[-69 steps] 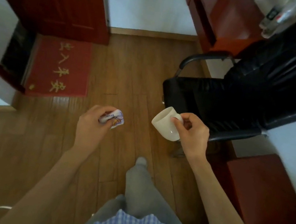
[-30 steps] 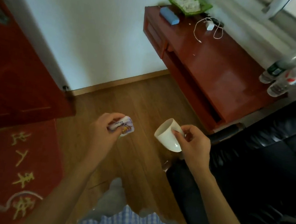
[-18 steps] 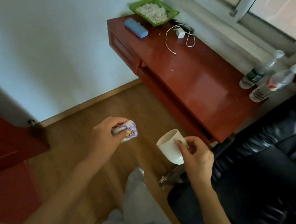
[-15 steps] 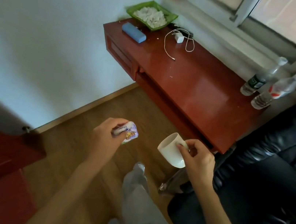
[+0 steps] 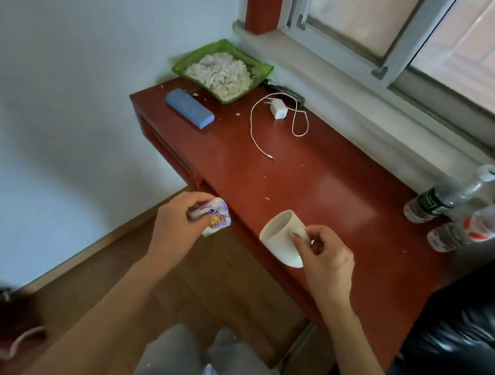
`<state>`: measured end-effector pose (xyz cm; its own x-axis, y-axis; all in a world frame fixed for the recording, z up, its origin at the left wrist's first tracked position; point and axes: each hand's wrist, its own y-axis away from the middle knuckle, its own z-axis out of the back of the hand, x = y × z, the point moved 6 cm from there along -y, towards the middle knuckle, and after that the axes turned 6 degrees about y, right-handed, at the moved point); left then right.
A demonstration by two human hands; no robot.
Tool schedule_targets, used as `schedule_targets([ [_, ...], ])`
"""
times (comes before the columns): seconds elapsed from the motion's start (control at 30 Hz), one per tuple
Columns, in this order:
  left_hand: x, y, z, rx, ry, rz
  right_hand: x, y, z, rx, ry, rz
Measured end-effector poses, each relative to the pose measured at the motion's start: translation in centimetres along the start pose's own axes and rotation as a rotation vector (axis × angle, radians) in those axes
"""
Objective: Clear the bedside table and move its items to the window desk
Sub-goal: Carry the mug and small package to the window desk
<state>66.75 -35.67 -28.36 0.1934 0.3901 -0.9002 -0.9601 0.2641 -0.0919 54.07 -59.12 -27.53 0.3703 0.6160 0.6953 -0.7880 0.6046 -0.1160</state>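
Below the window, the red window desk [image 5: 330,183] runs along the sill, and both of your hands are held at its near edge. Your left hand [image 5: 174,227] has its fingers curled round a small tissue packet [image 5: 214,217] with purple print — the packet sits over the front left edge of the desk, above the wooden floor [image 5: 225,283], not resting on anything. Your right hand [image 5: 327,257] pinches the handle side of a white mug [image 5: 281,234]; the mug is tilted with its open mouth turned up and to the left, and it is held in the air over the front edge of the desk top. Whether the mug holds anything cannot be told from this angle. On the desk, at the far left corner, a green tray [image 5: 194,60] holds pale shredded scraps, with a blue case [image 5: 189,108] just beside it toward you. A white charger [image 5: 277,110] and its looped cable lie near the tray, against the sill. Two plastic bottles [image 5: 450,195] stand together at the right end of the desk — next to a black chair [image 5: 467,342].
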Motion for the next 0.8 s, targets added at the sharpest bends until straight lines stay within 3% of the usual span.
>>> schedule_targets([
  [0.33,5.0,-13.6,-3.7,0.156,0.082,0.078,1.3,-9.8,-3.8,-0.05,0.072,-0.082],
  [0.6,7.9,-28.6,-5.3,0.361,0.044,0.032,2.9,-17.1,-7.7,-0.157,0.08,-0.286],
  [0.8,10.4,-35.1,-7.3,0.563,-0.051,-0.005,3.7,-19.0,-9.9,-0.22,0.082,-0.433],
])
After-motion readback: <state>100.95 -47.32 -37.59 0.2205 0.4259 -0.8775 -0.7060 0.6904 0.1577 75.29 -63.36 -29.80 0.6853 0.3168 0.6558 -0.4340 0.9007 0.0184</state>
